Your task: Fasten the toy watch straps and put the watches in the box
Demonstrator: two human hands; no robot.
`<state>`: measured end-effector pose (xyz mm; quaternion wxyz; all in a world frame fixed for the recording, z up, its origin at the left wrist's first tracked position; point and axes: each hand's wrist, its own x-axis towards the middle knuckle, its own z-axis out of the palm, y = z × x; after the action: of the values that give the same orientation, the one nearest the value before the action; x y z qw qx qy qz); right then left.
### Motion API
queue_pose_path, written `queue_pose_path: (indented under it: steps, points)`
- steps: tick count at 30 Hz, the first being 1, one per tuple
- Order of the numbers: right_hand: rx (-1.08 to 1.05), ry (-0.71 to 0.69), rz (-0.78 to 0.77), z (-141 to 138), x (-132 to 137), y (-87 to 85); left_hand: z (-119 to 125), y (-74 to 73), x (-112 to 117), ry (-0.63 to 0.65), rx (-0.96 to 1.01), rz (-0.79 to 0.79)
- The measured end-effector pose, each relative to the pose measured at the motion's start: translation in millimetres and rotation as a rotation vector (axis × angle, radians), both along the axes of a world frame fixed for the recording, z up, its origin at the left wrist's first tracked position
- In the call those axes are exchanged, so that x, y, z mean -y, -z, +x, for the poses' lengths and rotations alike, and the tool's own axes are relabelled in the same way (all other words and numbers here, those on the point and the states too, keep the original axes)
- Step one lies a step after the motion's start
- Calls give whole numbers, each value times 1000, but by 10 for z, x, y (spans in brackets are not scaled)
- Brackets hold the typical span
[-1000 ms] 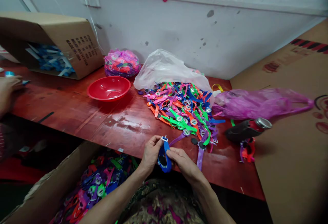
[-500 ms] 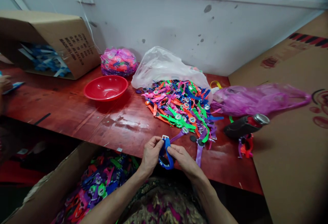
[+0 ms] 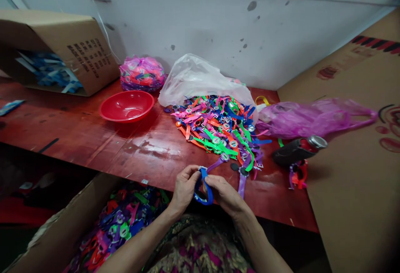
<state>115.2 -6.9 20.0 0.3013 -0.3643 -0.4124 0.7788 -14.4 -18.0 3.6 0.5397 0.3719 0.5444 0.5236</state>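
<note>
My left hand point(image 3: 186, 189) and my right hand point(image 3: 226, 196) pinch a blue plastic toy watch point(image 3: 204, 185) just above the front edge of the red wooden table point(image 3: 146, 156). Its strap is bent into a loop, and my fingers cover the buckle end. Beyond my right hand lies a heap of multicoloured plastic watches point(image 3: 218, 129), with a purple strap point(image 3: 241, 185) trailing towards me. Below my left forearm, an open cardboard box point(image 3: 71, 219) holds more watches.
A red plastic bowl point(image 3: 126, 106), a tied pink bag of watches point(image 3: 142, 73) and a tilted carton of blue pieces point(image 3: 78, 52) stand at the back left. A clear bag point(image 3: 196, 77), a purple bag point(image 3: 312, 118) and a dark can point(image 3: 298, 150) lie right, beside a cardboard sheet point(image 3: 353, 181).
The co-worker's hand at the far left has left view, leaving a blue strip on the table. The blue strap now loops tighter between my hands, and the view has shifted slightly.
</note>
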Motion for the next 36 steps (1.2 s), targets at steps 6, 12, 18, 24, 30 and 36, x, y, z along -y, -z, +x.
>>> queue_pose_path:
  steps: [6,12,18,24,30,36]
  points:
    - [160,67,147,-15,-33,63,-52,-13,64,107,-236,150]
    - [146,150,115,9,-37,141,-105,-79,122,255,-341,152]
    - [-92,224,50,74,6,251,-247,-130,175,384,-449,98]
    - [-327,453,-44,69,-23,332,-434,-38,228,433,-231,-118]
    - [242,262,271,115,-255,283,-911,57,366,572,-301,-322]
    - [1198,310,767,103,-1043,311,-1775,143,569,777,-1189,-387]
